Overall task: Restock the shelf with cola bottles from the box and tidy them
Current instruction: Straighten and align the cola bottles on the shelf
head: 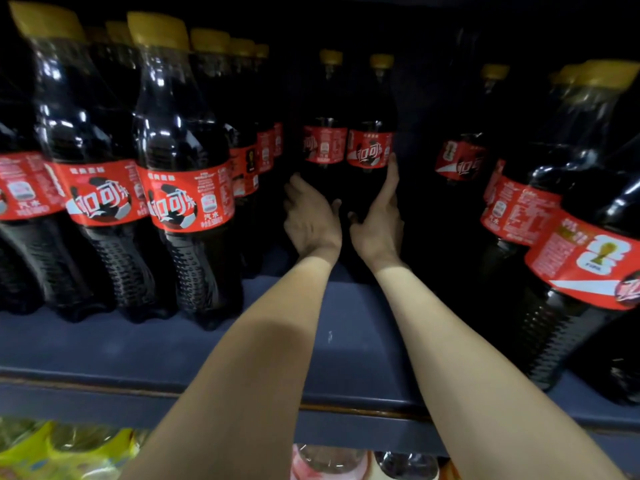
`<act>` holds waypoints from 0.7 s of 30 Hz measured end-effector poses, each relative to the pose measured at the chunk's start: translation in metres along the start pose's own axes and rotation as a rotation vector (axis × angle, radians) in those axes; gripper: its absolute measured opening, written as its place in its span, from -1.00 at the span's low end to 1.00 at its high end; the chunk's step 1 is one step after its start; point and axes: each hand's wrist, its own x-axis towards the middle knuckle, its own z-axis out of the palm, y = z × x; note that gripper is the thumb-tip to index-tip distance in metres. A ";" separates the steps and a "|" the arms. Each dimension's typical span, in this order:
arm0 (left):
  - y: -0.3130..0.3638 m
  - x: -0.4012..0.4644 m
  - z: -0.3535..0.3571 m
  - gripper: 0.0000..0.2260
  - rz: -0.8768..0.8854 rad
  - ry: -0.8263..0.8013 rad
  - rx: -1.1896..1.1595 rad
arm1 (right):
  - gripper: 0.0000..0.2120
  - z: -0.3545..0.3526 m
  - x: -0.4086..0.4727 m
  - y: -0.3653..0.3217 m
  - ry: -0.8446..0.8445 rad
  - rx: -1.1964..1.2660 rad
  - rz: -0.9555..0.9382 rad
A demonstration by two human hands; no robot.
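Hands deep in the gap on the dark grey shelf [207,348]: left hand [311,220] and right hand [379,220], fingers straight, flank two far yellow-capped plastic cola bottles [346,147], bare board near

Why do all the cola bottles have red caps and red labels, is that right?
Not quite. The labels are red, but the caps are yellow, not red. The head view shows this on the cola bottles along the shelf, including the two at the back that the left hand and right hand are reaching for.
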 end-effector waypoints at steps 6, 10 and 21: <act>-0.012 -0.003 -0.001 -0.33 0.057 0.102 -0.057 | -0.08 -0.003 0.001 -0.002 -0.088 0.038 0.004; -0.019 -0.008 -0.007 -0.36 0.126 0.078 -0.016 | -0.07 -0.003 -0.002 -0.007 -0.089 0.053 0.009; -0.002 -0.006 0.000 -0.30 -0.049 0.181 0.034 | -0.08 0.001 -0.001 -0.007 -0.088 0.032 -0.023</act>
